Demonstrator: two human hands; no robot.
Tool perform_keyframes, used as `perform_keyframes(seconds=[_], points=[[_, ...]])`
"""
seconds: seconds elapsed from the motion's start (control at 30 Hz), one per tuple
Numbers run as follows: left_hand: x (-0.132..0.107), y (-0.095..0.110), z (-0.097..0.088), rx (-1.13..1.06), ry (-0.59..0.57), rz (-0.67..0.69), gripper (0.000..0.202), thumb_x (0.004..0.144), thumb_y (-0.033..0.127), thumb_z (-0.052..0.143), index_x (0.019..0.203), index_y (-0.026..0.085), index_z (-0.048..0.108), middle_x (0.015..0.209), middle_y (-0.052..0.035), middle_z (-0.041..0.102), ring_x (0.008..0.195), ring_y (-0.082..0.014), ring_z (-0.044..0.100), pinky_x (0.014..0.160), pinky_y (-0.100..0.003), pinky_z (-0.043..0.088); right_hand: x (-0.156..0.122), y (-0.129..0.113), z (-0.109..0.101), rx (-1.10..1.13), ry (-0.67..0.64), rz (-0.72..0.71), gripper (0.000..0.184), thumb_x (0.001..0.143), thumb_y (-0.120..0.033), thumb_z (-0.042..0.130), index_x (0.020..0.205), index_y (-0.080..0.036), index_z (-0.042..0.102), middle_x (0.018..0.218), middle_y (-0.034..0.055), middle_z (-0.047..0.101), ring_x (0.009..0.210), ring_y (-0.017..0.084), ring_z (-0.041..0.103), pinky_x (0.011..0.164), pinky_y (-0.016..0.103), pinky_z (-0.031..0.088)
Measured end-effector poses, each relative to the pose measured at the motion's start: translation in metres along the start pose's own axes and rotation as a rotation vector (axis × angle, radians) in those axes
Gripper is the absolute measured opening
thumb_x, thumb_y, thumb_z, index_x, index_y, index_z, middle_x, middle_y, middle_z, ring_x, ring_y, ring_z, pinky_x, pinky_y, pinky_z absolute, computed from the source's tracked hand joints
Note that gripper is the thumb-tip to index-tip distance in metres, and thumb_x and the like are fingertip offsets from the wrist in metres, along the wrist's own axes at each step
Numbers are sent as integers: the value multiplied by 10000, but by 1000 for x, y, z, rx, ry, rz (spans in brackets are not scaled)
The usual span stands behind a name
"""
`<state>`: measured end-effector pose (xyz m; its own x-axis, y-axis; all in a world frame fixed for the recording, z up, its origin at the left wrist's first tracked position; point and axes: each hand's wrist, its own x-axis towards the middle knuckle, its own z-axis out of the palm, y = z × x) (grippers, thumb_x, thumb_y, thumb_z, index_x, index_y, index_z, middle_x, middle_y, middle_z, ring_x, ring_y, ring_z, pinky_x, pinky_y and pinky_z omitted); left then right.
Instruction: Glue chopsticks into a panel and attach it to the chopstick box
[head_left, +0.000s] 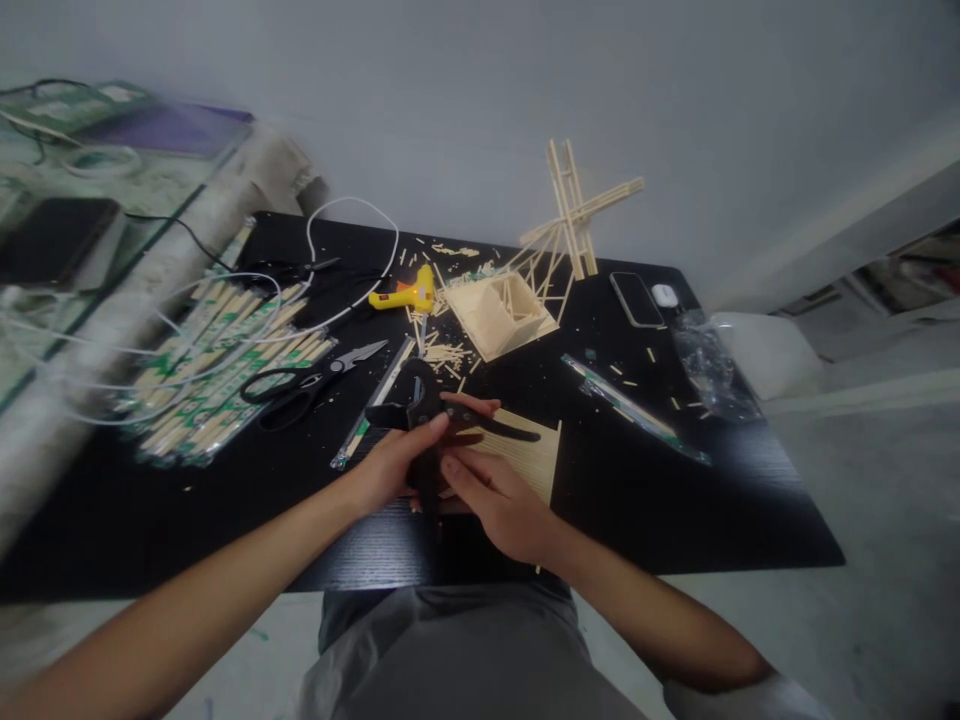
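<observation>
A black hand cutter (424, 402) with two spread handles is held over the front middle of the table. My left hand (394, 462) grips it with the thumb near its pivot, and some fingers pass behind it. My right hand (510, 505) is closed at the lower handle, its thumb pointing left; its other fingers are partly hidden. Beneath the hands lies a flat panel of thin wooden sticks (536, 450), partly covered. Beyond it stands a windmill-like stick model (506, 310) with crossed blades and a square base.
A yellow glue gun (409, 292) lies among stick offcuts. Black scissors (315, 382) and wrapped stick bundles (217, 380) are on the left, crossed by a white cable (394, 225). To the right are a phone (636, 300), a wrapped stick pack (634, 410) and clear plastic (709, 365).
</observation>
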<state>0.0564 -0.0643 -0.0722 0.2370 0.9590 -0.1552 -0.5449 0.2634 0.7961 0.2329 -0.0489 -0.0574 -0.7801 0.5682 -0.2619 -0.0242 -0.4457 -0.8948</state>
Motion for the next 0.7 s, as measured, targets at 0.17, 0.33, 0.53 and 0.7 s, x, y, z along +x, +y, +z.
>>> perform_keyframes(seconds=[0.17, 0.33, 0.53, 0.7], points=[[5, 23, -2, -60, 99, 112, 427, 930, 588, 750, 1014, 173, 800, 1116, -150, 836, 1163, -361, 778, 1058, -487, 621, -37, -32, -16, -558, -51, 9, 338, 1006, -442, 750, 1283, -255, 795, 1353, 88, 797, 1217, 273, 770, 1099, 461, 617], [11, 42, -17, 42, 314, 83, 427, 932, 597, 659, 852, 182, 722, 829, -108, 797, 834, -309, 801, 794, -445, 673, -59, -33, -80, -956, 477, -74, 324, 1005, -421, 703, 1266, -237, 763, 1266, 116, 810, 1131, 311, 786, 1064, 568, 625], [7, 36, -25, 786, 488, 357, 367, 955, 512, 664, 737, 219, 644, 561, -10, 667, 555, -192, 628, 628, -319, 517, -70, -7, -111, -1313, 508, 55, 1118, 782, -501, 942, 1684, -132, 395, 1734, 259, 423, 1649, 474, 325, 1316, 730, 337], [3, 27, -23, 1203, 606, 413, 326, 919, 492, 658, 751, 212, 653, 592, 9, 649, 555, -169, 595, 608, -307, 446, -67, -8, -105, -1285, 461, 95, 1084, 764, -438, 963, 1672, -226, 410, 1717, 198, 438, 1637, 432, 348, 1344, 681, 321]])
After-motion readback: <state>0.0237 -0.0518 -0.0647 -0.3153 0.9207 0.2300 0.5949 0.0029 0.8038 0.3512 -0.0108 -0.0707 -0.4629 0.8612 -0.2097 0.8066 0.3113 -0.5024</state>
